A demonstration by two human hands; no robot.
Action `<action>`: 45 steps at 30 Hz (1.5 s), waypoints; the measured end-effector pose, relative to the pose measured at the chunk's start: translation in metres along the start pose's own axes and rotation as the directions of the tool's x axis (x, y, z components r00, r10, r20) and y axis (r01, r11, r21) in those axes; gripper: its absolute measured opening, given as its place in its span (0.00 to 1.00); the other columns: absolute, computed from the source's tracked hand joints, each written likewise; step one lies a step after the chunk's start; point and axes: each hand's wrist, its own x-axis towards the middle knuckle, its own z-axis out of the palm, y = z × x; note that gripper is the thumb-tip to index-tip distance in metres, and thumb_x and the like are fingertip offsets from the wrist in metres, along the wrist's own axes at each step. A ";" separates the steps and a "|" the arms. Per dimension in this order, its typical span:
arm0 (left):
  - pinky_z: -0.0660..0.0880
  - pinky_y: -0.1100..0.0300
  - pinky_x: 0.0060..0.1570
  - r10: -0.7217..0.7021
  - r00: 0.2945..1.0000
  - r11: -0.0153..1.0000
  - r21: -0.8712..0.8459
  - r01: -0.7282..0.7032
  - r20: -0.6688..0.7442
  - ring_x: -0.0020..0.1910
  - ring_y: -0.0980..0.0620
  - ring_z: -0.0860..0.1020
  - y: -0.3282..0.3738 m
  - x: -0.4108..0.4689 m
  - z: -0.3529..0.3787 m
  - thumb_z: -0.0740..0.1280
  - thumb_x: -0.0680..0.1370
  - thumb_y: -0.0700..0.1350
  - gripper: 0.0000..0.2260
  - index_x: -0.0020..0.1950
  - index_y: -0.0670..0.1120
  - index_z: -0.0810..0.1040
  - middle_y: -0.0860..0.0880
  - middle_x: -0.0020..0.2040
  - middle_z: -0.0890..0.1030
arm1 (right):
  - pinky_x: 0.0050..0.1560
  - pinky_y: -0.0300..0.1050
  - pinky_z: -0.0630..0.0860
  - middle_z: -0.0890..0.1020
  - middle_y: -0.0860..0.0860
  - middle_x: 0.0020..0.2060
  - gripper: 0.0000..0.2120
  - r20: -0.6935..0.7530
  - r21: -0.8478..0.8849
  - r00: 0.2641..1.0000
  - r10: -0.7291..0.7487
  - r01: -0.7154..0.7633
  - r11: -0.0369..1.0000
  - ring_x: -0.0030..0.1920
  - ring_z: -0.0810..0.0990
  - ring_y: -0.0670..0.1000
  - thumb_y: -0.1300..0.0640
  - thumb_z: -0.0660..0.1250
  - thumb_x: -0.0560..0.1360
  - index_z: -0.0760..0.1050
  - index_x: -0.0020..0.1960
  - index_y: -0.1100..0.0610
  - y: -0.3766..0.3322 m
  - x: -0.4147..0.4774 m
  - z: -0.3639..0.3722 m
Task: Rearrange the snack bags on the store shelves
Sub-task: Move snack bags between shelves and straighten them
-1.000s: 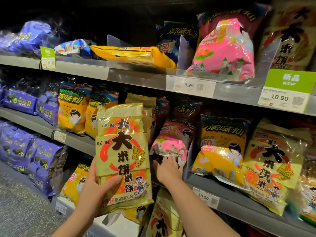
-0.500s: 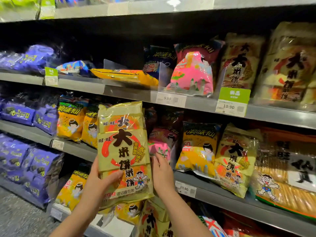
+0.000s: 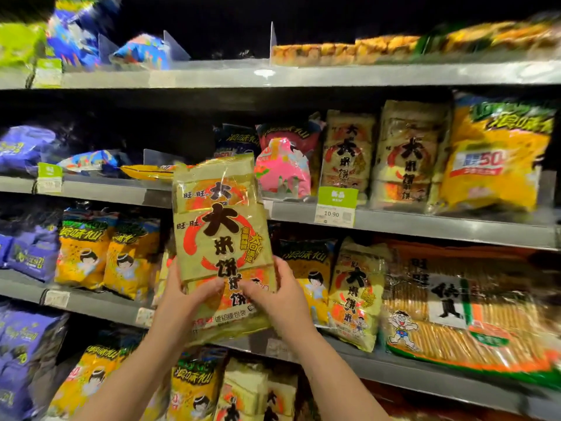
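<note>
— Bag of rice crackers point(image 3: 221, 238): where is it from the fingers point(image 3: 212, 287)?
— Straight above them. The left hand point(image 3: 182, 302) grips its lower left edge and the right hand point(image 3: 282, 299) its lower right, thumbs across the front. Both are clenched on the one gold pack, which is held in the air before the shelves
— Long axis?
— Upright, top leaning slightly left, print facing out
— Which way would it go?
— My guess is up and right of the fingers. Two matching gold packs point(image 3: 347, 153) stand there on the shelf point(image 3: 425, 227) behind a green price tag point(image 3: 337, 196), just past a pink bag point(image 3: 282, 168). A third matching pack point(image 3: 355, 296) stands level with the fingers, just right of the right hand
— Nearer hand?
— The right, for either spot. The pack stands the way those do, so it wants lifting and carrying rightward, not turning. Blur makes any free gap there hard to judge
</note>
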 end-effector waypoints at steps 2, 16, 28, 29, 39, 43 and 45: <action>0.78 0.63 0.34 0.011 1.000 0.999 -0.053 -0.010 0.023 0.44 0.53 0.82 0.008 0.006 0.012 0.75 0.52 0.54 0.37 0.60 0.57 0.69 0.50 0.52 0.80 | 0.61 0.47 0.74 0.76 0.45 0.60 0.33 -0.043 0.053 0.999 -0.017 0.019 0.998 0.60 0.75 0.45 0.28 0.64 0.64 0.70 0.63 0.44 -0.009 0.004 -0.017; 0.79 0.55 0.32 -0.010 0.957 0.982 -0.178 0.064 0.292 0.41 0.45 0.84 0.023 0.059 0.122 0.74 0.58 0.49 0.37 0.66 0.45 0.69 0.41 0.51 0.82 | 0.53 0.48 0.78 0.79 0.47 0.56 0.20 -0.253 0.004 0.964 0.085 -0.087 0.996 0.54 0.79 0.51 0.57 0.66 0.76 0.67 0.66 0.48 -0.006 0.037 -0.137; 0.79 0.58 0.28 0.023 0.965 0.971 -0.235 0.040 0.261 0.34 0.48 0.84 0.037 0.105 0.155 0.73 0.64 0.44 0.31 0.67 0.42 0.70 0.45 0.42 0.84 | 0.62 0.47 0.71 0.69 0.47 0.67 0.24 -0.442 0.121 0.896 0.027 0.029 0.992 0.64 0.70 0.50 0.55 0.64 0.77 0.62 0.72 0.49 -0.028 0.077 -0.174; 0.79 0.58 0.27 0.024 0.968 0.968 -0.249 0.040 0.250 0.33 0.48 0.83 0.038 0.108 0.153 0.72 0.65 0.45 0.31 0.67 0.42 0.70 0.47 0.40 0.85 | 0.62 0.46 0.69 0.68 0.48 0.69 0.25 -0.453 0.120 0.891 0.026 0.032 0.992 0.65 0.69 0.50 0.55 0.64 0.77 0.62 0.72 0.49 -0.031 0.082 -0.176; 0.80 0.55 0.31 0.050 0.979 0.948 -0.318 0.017 0.200 0.41 0.45 0.84 0.029 0.137 0.128 0.71 0.64 0.47 0.33 0.68 0.45 0.67 0.40 0.56 0.80 | 0.53 0.43 0.67 0.71 0.50 0.66 0.23 -0.646 0.080 0.762 -0.039 0.119 0.990 0.61 0.71 0.51 0.55 0.66 0.77 0.65 0.70 0.49 -0.073 0.125 -0.185; 0.81 0.52 0.37 0.078 0.978 0.953 -0.304 -0.015 0.196 0.47 0.41 0.83 0.026 0.144 0.120 0.74 0.61 0.48 0.36 0.67 0.46 0.68 0.41 0.56 0.81 | 0.51 0.43 0.69 0.75 0.50 0.62 0.21 -0.686 -0.022 0.722 -0.096 0.112 0.994 0.54 0.73 0.49 0.56 0.65 0.77 0.65 0.69 0.51 -0.071 0.136 -0.184; 0.80 0.52 0.38 0.092 0.979 0.955 -0.294 -0.035 0.182 0.47 0.42 0.83 0.023 0.144 0.118 0.75 0.56 0.51 0.38 0.66 0.48 0.69 0.42 0.55 0.82 | 0.59 0.46 0.69 0.71 0.51 0.67 0.23 -0.677 -0.139 0.719 -0.157 0.085 0.987 0.63 0.71 0.51 0.54 0.64 0.78 0.64 0.71 0.53 -0.070 0.143 -0.176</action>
